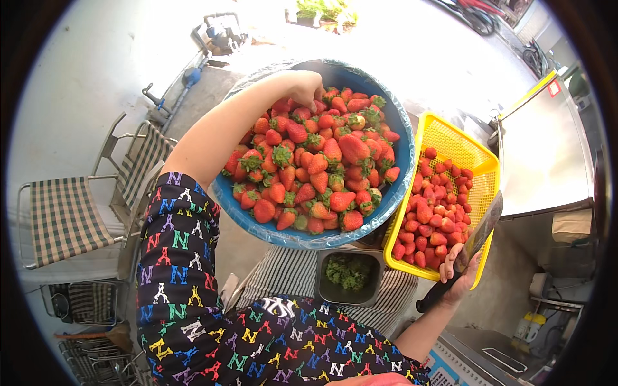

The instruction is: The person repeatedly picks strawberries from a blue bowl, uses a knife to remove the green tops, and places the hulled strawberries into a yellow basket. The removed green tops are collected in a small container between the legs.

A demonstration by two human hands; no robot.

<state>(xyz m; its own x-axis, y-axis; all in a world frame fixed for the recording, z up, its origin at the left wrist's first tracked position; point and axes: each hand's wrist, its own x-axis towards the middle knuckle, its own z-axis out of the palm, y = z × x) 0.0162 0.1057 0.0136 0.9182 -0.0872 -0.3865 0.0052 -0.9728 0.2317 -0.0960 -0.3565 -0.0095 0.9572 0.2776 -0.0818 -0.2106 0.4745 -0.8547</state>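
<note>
My left hand (308,90) reaches over the far side of a blue plastic tub (409,144) lined with clear film, its fingertips among strawberries (314,164) with green leaves. Whether it grips one is hidden. At the lower right, my right hand (458,277) holds a large knife (480,231) by its dark handle, the wet blade slanting up across the edge of a yellow plastic basket (397,268). Red strawberries (437,212) without leaves lie in that basket. Between tub and lap, a rectangular steel pan (322,296) contains green strawberry tops (350,272).
Folding chairs with checked fabric (67,217) stand at the left, near a wall with pipes (186,87). A steel cabinet (545,149) is close on the right, beyond the basket. Farther off are a parked motorbike (478,17) and bright ground outside.
</note>
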